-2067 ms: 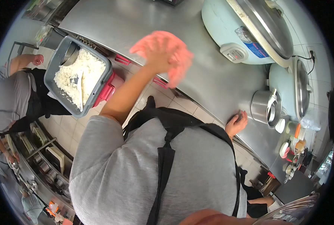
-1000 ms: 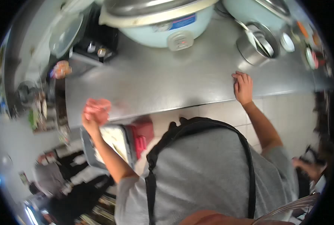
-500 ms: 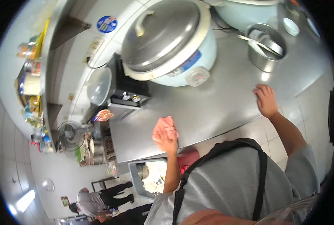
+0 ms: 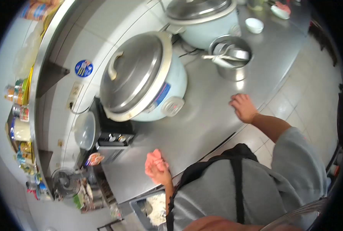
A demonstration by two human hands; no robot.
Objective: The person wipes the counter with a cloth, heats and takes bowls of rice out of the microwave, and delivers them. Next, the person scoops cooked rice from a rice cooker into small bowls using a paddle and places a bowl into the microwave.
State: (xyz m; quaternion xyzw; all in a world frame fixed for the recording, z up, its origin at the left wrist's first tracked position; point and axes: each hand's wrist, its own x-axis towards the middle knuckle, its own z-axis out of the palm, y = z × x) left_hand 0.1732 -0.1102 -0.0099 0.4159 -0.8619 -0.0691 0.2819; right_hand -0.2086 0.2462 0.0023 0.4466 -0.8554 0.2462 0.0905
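Note:
My left hand presses a crumpled pink cloth onto the steel counter, near its front edge. The fingers lie over the cloth, and part of it bunches up beyond them. My right hand rests on the counter with its fingers a little apart and nothing in it. Just beyond that hand stands a steel pot with white-handled utensils in it. A large light-blue rice cooker with a metal lid sits between the hands, farther back.
A second rice cooker and a white bowl stand farther along. Left of the first cooker is a black appliance bearing a clear plastic bowl. Below the counter's left end sits a grey bin holding white contents.
The view has shifted, so the counter and cookers appear lower and farther left, and more of the second cooker shows. My left hand stays on the cloth; my right hand remains on the counter.

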